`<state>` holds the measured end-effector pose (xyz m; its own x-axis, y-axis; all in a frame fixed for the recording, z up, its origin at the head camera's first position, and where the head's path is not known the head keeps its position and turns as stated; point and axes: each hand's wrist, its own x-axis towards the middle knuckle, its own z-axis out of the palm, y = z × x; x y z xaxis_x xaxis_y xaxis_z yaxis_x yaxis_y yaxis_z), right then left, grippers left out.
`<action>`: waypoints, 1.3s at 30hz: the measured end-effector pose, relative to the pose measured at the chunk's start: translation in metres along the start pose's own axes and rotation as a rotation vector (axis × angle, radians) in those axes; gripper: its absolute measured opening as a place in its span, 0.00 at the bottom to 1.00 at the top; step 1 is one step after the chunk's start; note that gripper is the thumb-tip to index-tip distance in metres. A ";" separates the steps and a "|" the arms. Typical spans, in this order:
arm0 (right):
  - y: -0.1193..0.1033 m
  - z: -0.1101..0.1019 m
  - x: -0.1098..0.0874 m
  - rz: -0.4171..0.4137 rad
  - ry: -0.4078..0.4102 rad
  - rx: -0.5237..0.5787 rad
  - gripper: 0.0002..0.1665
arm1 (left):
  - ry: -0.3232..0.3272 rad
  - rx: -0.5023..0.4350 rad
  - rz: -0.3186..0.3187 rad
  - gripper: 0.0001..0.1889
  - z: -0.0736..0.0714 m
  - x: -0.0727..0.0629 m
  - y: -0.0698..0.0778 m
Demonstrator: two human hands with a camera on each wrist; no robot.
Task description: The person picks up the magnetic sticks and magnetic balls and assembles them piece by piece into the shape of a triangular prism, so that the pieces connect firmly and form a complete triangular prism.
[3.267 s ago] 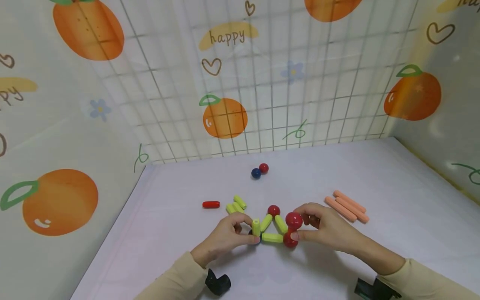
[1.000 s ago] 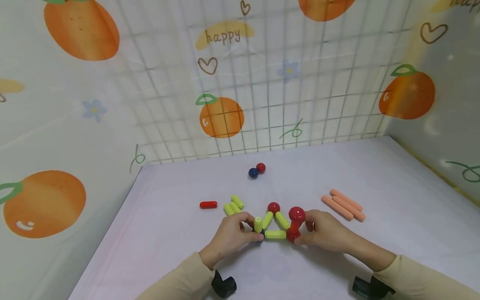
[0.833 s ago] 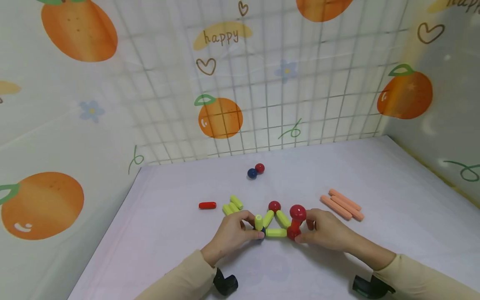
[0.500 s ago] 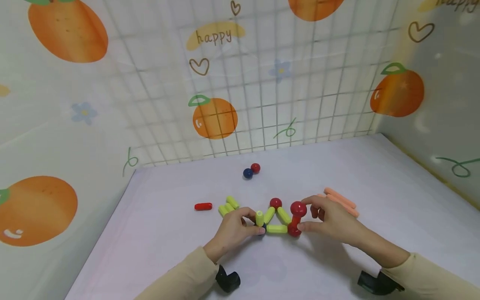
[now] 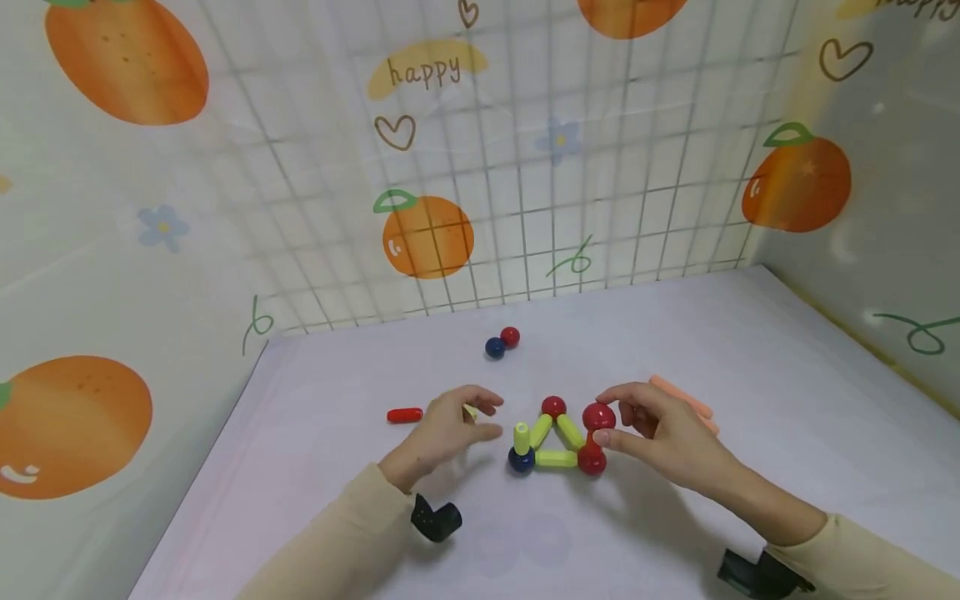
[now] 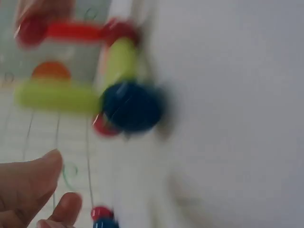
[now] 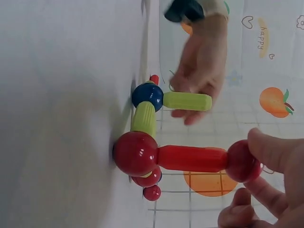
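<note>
A triangle of yellow-green rods (image 5: 556, 459) lies on the table, joined by a blue ball (image 5: 522, 460), a red ball (image 5: 592, 461) and a farther red ball (image 5: 553, 407). From the blue ball rises an upright yellow-green rod (image 5: 521, 437). A red rod (image 7: 192, 158) stands on the near red ball and carries a top red ball (image 7: 243, 160). My right hand (image 5: 667, 433) pinches that top ball between thumb and index finger. My left hand (image 5: 446, 429) is apart from the structure, to its left, fingers loosely extended and holding nothing.
Beyond the structure sit a loose blue ball (image 5: 495, 347) and a loose red ball (image 5: 510, 337). A short red rod (image 5: 405, 415) lies left, by yellow-green rods (image 5: 470, 412) mostly hidden behind the left hand. Salmon rods (image 5: 678, 395) lie behind the right hand, partly covered.
My left hand has let go of the blue ball corner and moved left. My right hand has shifted up from the lower red ball to the top one. The head view has turned slightly right.
</note>
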<state>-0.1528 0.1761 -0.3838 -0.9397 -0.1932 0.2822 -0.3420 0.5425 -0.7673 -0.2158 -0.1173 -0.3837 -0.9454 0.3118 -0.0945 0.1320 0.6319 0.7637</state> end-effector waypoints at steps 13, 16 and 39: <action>0.003 0.001 0.000 -0.009 -0.020 0.082 0.24 | 0.108 0.030 -0.128 0.28 -0.030 0.100 -0.005; 0.005 0.001 0.000 -0.026 -0.016 0.085 0.24 | 0.114 0.083 -0.150 0.30 -0.025 0.112 -0.004; 0.009 -0.002 0.001 -0.067 -0.019 0.076 0.23 | 0.243 0.216 -0.146 0.25 -0.009 0.147 -0.016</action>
<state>-0.1564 0.1824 -0.3895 -0.9145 -0.2425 0.3239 -0.4026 0.4645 -0.7888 -0.3595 -0.0879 -0.4038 -0.9988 0.0454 -0.0180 0.0256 0.8010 0.5982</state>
